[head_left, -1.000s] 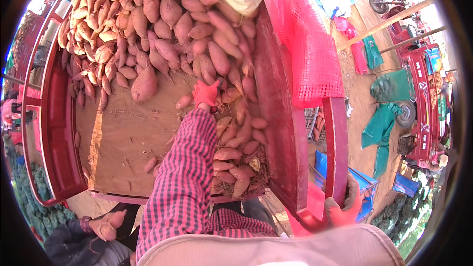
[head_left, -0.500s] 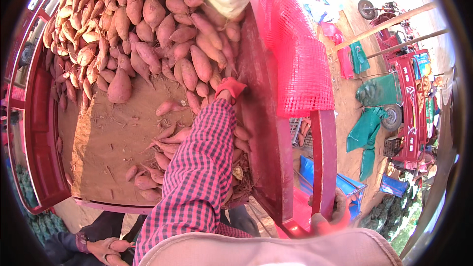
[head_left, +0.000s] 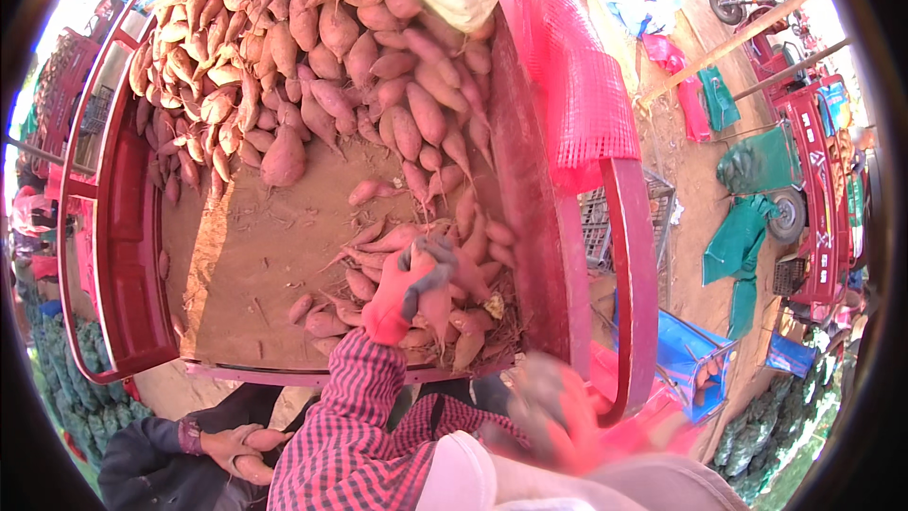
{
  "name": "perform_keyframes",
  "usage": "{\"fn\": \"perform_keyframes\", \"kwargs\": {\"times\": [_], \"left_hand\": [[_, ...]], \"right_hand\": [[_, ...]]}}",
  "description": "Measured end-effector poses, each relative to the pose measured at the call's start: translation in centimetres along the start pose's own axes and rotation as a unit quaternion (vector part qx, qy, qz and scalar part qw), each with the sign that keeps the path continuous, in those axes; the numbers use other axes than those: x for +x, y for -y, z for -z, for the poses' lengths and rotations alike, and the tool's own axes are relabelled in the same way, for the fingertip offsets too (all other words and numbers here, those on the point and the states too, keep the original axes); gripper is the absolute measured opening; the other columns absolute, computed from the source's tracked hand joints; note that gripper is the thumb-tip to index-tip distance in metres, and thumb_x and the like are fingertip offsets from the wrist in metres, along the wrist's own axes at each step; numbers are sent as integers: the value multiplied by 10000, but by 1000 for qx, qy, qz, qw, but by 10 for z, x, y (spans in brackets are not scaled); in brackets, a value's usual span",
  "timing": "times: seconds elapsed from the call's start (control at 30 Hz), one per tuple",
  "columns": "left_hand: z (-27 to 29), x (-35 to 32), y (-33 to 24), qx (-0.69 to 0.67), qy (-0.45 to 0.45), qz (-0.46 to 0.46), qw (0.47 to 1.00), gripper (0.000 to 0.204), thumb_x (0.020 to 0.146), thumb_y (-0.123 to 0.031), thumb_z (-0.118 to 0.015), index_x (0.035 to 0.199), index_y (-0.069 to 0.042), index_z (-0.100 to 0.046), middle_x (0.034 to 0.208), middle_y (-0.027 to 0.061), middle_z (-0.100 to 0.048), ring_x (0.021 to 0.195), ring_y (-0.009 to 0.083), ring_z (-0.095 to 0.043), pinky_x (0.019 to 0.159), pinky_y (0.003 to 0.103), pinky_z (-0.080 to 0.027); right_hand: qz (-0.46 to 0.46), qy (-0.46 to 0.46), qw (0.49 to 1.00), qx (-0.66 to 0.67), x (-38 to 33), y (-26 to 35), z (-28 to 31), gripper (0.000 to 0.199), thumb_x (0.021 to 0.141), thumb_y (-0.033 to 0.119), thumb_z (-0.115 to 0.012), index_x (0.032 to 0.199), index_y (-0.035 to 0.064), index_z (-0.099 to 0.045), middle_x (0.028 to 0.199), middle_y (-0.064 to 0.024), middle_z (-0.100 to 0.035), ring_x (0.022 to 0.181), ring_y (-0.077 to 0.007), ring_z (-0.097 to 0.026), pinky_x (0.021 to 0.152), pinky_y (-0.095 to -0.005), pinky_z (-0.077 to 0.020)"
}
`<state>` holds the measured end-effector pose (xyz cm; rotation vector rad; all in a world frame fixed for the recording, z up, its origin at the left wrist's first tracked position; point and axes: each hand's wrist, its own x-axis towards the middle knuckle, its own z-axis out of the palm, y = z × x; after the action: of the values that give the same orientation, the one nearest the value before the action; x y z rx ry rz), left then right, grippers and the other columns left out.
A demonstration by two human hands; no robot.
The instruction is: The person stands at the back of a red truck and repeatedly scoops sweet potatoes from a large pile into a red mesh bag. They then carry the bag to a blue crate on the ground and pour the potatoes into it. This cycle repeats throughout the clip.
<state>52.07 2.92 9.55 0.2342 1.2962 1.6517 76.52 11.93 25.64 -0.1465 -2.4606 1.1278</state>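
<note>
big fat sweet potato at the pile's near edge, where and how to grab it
Likely around the fat, rounded end of the sweet potato, from the near side: that end juts onto the cart floor, while its narrow end meets the pile.

A long-sleeved, small-checked cloth shirt [head_left: 345,454] in pinkish-red and black is worn with coral-red, grey-fingered fabric gloves [head_left: 386,314] on both the left hand [head_left: 405,286] and the blurred right hand [head_left: 560,416].
</note>
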Motion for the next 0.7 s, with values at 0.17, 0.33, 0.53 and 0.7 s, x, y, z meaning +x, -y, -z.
{"fn": "perform_keyframes", "kwargs": {"times": [0.17,0.33,0.53,0.7], "left_hand": [[-15,-63,-12,-74,15,66,995,231,900,-158,-706,1075,-7,-699,1072,70,-678,928,164,-640,824,304,-513],[-48,-82,11,386,-32,-212,897,300,1032,-218,-594,1183,27,-675,1087,75,-679,880,172,-653,789,289,-522],[-3,-39,17,35,-42,102,993,275,994,-217,-613,1147,-7,-704,1005,82,-658,796,175,-655,710,269,-529],[66,133,56,552,-175,5,815,483,903,-381,-692,1290,-94,-658,1333,225,-604,1246,362,-581,1032,437,-484]], "right_hand": [[-357,-96,801,470,6,-66,-102,1073,714,229,-934,1568,43,-311,1503,-147,-435,1398,-326,-461,1165,-415,-406],[-387,43,742,545,-36,-86,-124,1089,771,170,-894,1615,75,-212,1536,-96,-421,1403,-217,-445,1195,-402,-353],[-438,96,652,611,-58,-76,-105,1066,775,170,-890,1608,75,-232,1523,-90,-437,1393,-206,-449,1187,-397,-359],[-465,114,636,606,-71,-80,-99,1047,778,171,-887,1602,74,-248,1511,-86,-451,1385,-196,-453,1180,-392,-363]]}}
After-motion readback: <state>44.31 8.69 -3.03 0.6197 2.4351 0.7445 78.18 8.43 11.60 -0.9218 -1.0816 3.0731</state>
